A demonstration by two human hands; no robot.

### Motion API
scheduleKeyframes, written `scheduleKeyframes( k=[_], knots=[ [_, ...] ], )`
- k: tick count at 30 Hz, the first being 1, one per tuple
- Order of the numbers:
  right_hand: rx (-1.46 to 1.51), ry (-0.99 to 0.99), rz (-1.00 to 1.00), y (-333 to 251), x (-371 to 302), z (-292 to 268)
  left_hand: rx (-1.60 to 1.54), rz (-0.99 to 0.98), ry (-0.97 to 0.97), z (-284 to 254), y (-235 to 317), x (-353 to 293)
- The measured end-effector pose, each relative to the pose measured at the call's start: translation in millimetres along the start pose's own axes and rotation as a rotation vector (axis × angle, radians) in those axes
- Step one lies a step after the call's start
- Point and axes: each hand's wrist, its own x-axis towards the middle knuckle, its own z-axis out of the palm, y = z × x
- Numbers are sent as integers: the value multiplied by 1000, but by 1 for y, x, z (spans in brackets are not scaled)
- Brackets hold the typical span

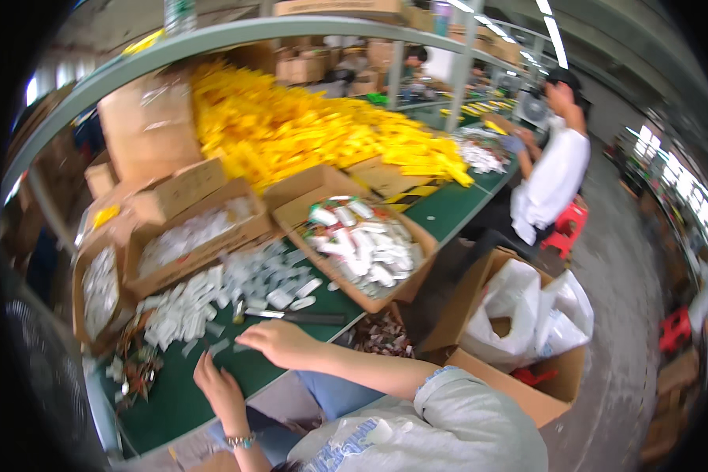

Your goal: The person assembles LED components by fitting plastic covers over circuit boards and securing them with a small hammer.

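Clock directions are taken from the hands, twelve toward the top. Nearest, we see the left hand (pixel 220 385) with fingers loosely extended and the right hand (pixel 279 344) with fingers bent together; we cannot tell whether either grasps anything. A small translucent piece (pixel 219 346) shows by the fingertips, over the green table (pixel 165 405). We judge the work to be midway: nothing at the hands looks complete, and much loose stock remains. The piece's long axis seems to run from eight to two o'clock; blur keeps us from telling which end leads. At nine o'clock we note a wire bundle (pixel 139 371); at two, a black-handled tool (pixel 315 318), handle toward three. Beyond, we find white casings (pixel 182 308) at ten and grey pieces (pixel 266 271) at twelve. Between one and two, a carton (pixel 311 187) holds white units (pixel 362 240), perhaps the finished share. Farthest, near twelve, rises a yellow heap (pixel 315 122).
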Motion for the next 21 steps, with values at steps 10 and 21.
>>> scheduleKeyframes(
  k=[10, 21],
  knots=[
    [-25, -15, 0, -6, -10, 35, -670, -267, 181, -11, -8, -10],
    [-2, -100, 16, 49, 29, -9, -836, -635, 145, -51, -32, -17]
  ],
)
